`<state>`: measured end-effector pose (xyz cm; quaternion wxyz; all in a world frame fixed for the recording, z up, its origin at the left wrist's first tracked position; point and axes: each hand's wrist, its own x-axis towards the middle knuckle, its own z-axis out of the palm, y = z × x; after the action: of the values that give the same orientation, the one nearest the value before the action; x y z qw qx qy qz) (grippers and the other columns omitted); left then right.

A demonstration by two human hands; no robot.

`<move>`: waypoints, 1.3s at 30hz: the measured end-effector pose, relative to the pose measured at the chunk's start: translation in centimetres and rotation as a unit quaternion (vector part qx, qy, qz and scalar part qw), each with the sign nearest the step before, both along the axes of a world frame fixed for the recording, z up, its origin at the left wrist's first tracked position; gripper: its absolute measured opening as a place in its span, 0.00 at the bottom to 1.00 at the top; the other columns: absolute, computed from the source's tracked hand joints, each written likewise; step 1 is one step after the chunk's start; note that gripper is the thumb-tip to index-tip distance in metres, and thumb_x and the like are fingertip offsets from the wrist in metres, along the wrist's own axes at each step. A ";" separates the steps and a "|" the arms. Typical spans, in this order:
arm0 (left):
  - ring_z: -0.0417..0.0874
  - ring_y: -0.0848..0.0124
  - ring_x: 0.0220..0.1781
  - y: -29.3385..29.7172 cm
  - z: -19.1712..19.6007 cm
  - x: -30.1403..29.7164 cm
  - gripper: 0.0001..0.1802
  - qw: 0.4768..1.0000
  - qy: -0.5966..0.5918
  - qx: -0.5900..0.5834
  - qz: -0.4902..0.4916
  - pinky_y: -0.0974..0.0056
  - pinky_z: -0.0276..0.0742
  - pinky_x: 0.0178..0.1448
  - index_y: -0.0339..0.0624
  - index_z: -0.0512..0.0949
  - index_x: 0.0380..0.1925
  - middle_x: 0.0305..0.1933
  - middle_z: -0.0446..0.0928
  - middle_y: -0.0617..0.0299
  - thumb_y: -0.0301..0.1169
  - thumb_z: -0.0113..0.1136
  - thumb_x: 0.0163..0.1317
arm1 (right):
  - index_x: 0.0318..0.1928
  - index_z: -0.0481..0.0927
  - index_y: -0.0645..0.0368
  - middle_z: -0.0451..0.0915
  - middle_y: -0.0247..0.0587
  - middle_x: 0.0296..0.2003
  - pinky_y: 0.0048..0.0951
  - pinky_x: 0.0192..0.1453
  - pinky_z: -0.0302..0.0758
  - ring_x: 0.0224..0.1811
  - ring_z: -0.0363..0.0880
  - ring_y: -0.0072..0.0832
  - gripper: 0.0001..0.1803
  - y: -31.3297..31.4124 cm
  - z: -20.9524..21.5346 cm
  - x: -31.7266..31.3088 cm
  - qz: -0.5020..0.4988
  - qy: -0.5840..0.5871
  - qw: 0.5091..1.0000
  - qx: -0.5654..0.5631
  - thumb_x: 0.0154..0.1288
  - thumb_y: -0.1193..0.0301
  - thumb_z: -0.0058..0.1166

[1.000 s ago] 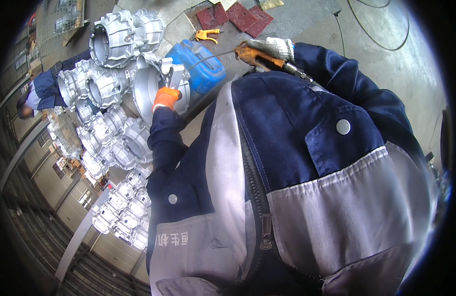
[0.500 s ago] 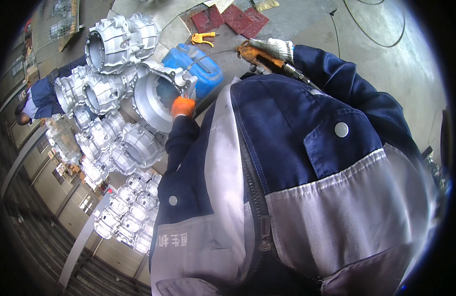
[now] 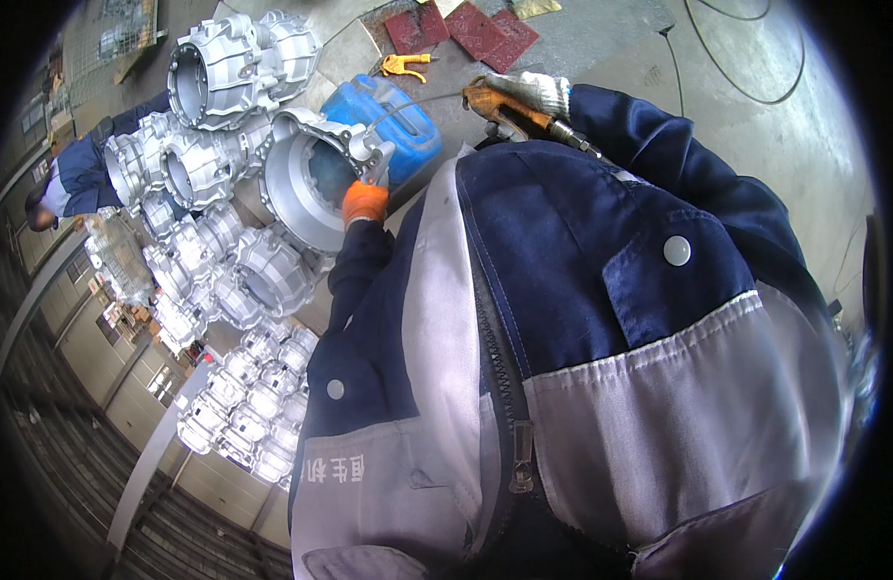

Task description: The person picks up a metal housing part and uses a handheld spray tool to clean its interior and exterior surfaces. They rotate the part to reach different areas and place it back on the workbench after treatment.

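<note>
My left hand point(image 3: 366, 202), in an orange glove, is closed on the rim of a silver metal housing casting point(image 3: 293, 198) with a wide round opening. In a whitish glove, my right hand point(image 3: 543, 93) grips an orange air blow gun point(image 3: 509, 104) with a metal hose coupling at its back end. A long thin nozzle point(image 3: 422, 100) runs left from the gun toward the casting's edge, over a blue plastic jerrycan point(image 3: 408, 135). The fingers of my right hand are partly hidden behind the gun.
Several more silver castings point(image 3: 229, 72) crowd the left side. On the floor ahead lie a yellow blow gun point(image 3: 406, 66) and dark red pads point(image 3: 490, 37). A black hose point(image 3: 756, 97) curves at the far right. Another person point(image 3: 79, 184) bends among castings at far left.
The whole view has shifted slightly. Both hands keep their holds, on the casting and the air blow gun; the person at far left has moved a little.
</note>
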<state>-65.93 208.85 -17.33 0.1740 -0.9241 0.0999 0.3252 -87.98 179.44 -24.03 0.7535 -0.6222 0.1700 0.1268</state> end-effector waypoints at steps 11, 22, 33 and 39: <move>0.75 0.75 0.36 6.1 4.3 -0.1 0.17 0.816 0.135 -0.498 0.260 0.69 0.69 0.39 0.38 0.76 0.45 0.38 0.78 0.67 0.32 0.62 0.56 | 0.48 0.77 0.58 0.81 0.40 0.33 0.24 0.33 0.78 0.29 0.80 0.24 0.26 -1.0 -0.5 7.1 -0.092 0.095 0.971 0.201 0.69 0.47 0.43; 0.76 0.76 0.43 19.3 7.4 2.5 0.23 0.790 -0.048 -0.498 0.355 0.71 0.70 0.39 0.40 0.72 0.54 0.50 0.76 0.61 0.31 0.63 0.58 | 0.47 0.79 0.57 0.82 0.40 0.33 0.27 0.34 0.77 0.27 0.80 0.26 0.32 0.9 1.3 12.1 -0.063 0.121 0.977 0.166 0.67 0.41 0.39; 0.73 0.46 0.57 16.4 4.6 17.2 0.42 0.876 -0.247 -0.412 0.039 0.54 0.70 0.58 0.29 0.63 0.59 0.55 0.71 0.34 0.42 0.64 0.47 | 0.56 0.71 0.63 0.78 0.45 0.47 0.32 0.49 0.78 0.44 0.79 0.32 0.26 2.1 12.0 6.4 -0.194 -0.071 0.920 0.332 0.69 0.54 0.47; 0.66 0.51 0.65 11.4 4.9 24.0 0.49 0.948 -0.126 -0.291 0.011 0.57 0.63 0.66 0.33 0.62 0.60 0.61 0.67 0.41 0.49 0.69 0.41 | 0.60 0.69 0.58 0.77 0.38 0.50 0.33 0.54 0.75 0.49 0.78 0.29 0.30 5.0 17.6 4.0 -0.279 -0.013 0.920 0.276 0.66 0.51 0.49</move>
<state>-41.93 220.21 -12.44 -0.0944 -0.9690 0.1576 0.1652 -84.02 184.41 -6.41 0.9024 -0.3181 0.2854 -0.0546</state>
